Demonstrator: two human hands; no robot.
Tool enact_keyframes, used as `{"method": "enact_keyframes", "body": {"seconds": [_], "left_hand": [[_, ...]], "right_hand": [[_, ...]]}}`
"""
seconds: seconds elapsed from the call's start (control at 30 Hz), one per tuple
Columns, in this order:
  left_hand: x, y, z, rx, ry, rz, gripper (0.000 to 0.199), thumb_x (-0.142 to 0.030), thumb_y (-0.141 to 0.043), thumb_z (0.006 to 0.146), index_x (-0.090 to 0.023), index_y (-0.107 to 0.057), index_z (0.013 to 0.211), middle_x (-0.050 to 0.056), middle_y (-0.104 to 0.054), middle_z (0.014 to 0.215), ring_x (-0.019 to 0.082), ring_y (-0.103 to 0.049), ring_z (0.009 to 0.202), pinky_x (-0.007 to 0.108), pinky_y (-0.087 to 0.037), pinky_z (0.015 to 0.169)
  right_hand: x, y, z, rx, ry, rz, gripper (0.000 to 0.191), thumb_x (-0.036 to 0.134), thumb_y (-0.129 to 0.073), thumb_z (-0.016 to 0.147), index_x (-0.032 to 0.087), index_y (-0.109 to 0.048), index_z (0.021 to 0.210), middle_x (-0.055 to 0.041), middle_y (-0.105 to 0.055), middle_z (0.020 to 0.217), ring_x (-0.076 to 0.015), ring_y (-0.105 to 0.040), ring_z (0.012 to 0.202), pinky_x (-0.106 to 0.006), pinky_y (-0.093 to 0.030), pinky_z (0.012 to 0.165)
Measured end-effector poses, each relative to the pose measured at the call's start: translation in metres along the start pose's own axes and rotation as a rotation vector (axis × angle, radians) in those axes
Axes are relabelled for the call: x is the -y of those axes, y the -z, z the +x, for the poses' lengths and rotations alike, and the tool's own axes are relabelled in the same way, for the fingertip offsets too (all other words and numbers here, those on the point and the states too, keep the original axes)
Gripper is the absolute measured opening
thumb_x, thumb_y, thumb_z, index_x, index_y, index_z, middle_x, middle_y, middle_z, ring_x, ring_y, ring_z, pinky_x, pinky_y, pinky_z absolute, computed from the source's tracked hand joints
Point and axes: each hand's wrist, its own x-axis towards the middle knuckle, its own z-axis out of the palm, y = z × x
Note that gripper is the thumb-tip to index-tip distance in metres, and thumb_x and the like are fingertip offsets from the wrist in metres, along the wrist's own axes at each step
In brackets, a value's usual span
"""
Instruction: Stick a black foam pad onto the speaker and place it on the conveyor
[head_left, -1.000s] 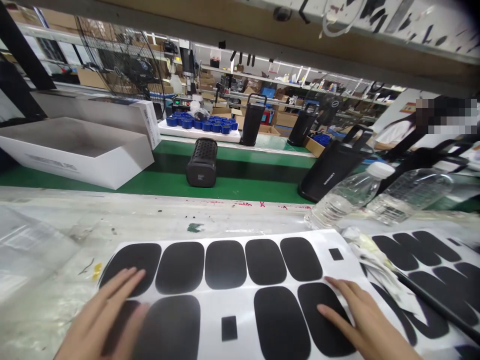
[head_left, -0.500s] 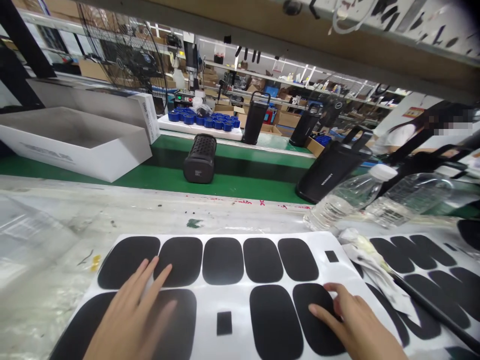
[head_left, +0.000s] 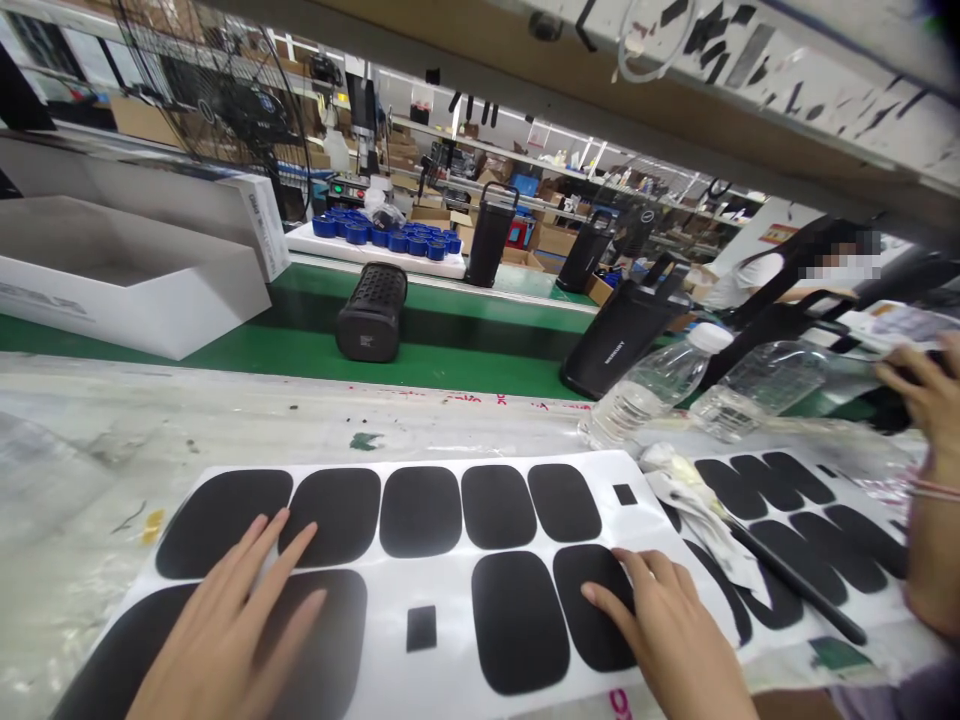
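Here the left hand (head_left: 225, 630) lay flat, fingers spread, on the white sheet (head_left: 442, 640) of black oval pads on the workbench, gripping nothing, while the right hand (head_left: 660, 630) pressed its fingertips on the lower-right pad (head_left: 592, 610), also holding nothing

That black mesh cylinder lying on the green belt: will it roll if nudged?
Probably. The black mesh cylinder lies on its side on the green belt, so a sideways nudge would likely roll it; an end-on push should only slide it. Its shell looks rigid, likely not floppy. Nothing visibly chocks it.
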Motion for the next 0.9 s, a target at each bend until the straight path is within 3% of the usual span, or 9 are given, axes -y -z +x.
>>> {"method": "enact_keyframes", "body": {"seconds": [0.13, 0.2, 0.3, 0.4, 0.5, 0.6, 0.73, 0.9], "left_hand": [[0.002, -0.001, -0.002, -0.004, 0.012, -0.002, 0.058, -0.053, -0.036, 0.095, -0.032, -0.029, 0.148, 0.008, -0.041, 0.151, 0.033, -0.039, 0.139, 0.061, -0.047, 0.102], [0.003, -0.003, -0.004, 0.013, 0.026, -0.003, 0.058, -0.052, -0.037, 0.095, -0.032, -0.027, 0.148, 0.006, -0.038, 0.153, 0.032, -0.037, 0.140, 0.059, -0.044, 0.106], [0.006, -0.006, -0.006, 0.028, 0.020, 0.011, 0.059, -0.050, -0.038, 0.095, -0.032, -0.025, 0.150, 0.004, -0.033, 0.156, 0.030, -0.034, 0.142, 0.057, -0.042, 0.109], [0.009, -0.008, -0.007, 0.038, 0.014, 0.024, 0.059, -0.048, -0.039, 0.095, -0.032, -0.023, 0.150, 0.003, -0.031, 0.157, 0.031, -0.034, 0.142, 0.056, -0.041, 0.111], [0.011, -0.008, -0.007, 0.044, 0.014, 0.017, 0.059, -0.050, -0.039, 0.095, -0.033, -0.024, 0.150, 0.001, -0.031, 0.157, 0.029, -0.034, 0.142, 0.055, -0.040, 0.112], [0.011, -0.004, -0.007, 0.053, 0.033, 0.002, 0.058, -0.052, -0.039, 0.095, -0.034, -0.026, 0.149, -0.001, -0.031, 0.156, 0.027, -0.034, 0.142, 0.054, -0.037, 0.115], [0.007, 0.001, -0.007, 0.069, 0.084, -0.030, 0.057, -0.055, -0.039, 0.094, -0.036, -0.028, 0.147, -0.001, -0.031, 0.156, 0.027, -0.035, 0.141, 0.054, -0.034, 0.116], [0.006, 0.004, -0.007, 0.095, 0.092, -0.106, 0.054, -0.052, -0.043, 0.095, -0.038, -0.031, 0.145, -0.002, -0.035, 0.154, 0.025, -0.035, 0.142, 0.053, -0.031, 0.118]], "right_hand": [[-0.005, 0.004, 0.014, 0.009, -0.012, 0.060, 0.024, 0.036, -0.072, 0.075, 0.018, -0.061, 0.086, -0.0115, -0.061, 0.086, -0.0340, -0.058, 0.084, -0.049, -0.053, 0.073], [-0.008, 0.007, 0.020, 0.021, -0.018, 0.095, 0.024, 0.034, -0.076, 0.072, 0.021, -0.057, 0.078, -0.0079, -0.060, 0.080, -0.0308, -0.058, 0.078, -0.047, -0.054, 0.070], [-0.008, 0.005, 0.018, 0.003, -0.019, 0.133, 0.027, 0.038, -0.075, 0.073, 0.023, -0.053, 0.076, -0.0059, -0.058, 0.076, -0.0294, -0.059, 0.072, -0.045, -0.054, 0.066], [-0.002, -0.002, 0.004, -0.057, -0.018, 0.159, 0.022, 0.041, -0.062, 0.086, 0.024, -0.048, 0.085, -0.0058, -0.056, 0.082, -0.0290, -0.059, 0.074, -0.045, -0.053, 0.068], [0.003, -0.009, -0.010, -0.121, -0.022, 0.184, 0.015, 0.040, -0.040, 0.100, 0.026, -0.043, 0.095, -0.0068, -0.055, 0.090, -0.0286, -0.061, 0.082, -0.042, -0.052, 0.070], [0.001, -0.010, -0.019, -0.123, 0.017, 0.233, 0.015, 0.037, -0.032, 0.102, 0.027, -0.043, 0.106, -0.0060, -0.058, 0.097, -0.0242, -0.064, 0.093, -0.035, -0.054, 0.076], [-0.008, -0.003, -0.029, -0.109, -0.026, 0.471, 0.018, 0.037, -0.034, 0.103, 0.029, -0.047, 0.113, -0.0067, -0.053, 0.123, -0.0231, -0.049, 0.126, -0.039, -0.042, 0.104], [-0.030, 0.006, -0.038, -0.004, -0.172, 0.816, 0.015, 0.044, -0.048, 0.099, 0.030, -0.053, 0.103, -0.0030, -0.046, 0.139, -0.0182, -0.040, 0.135, -0.021, -0.042, 0.103]]}}
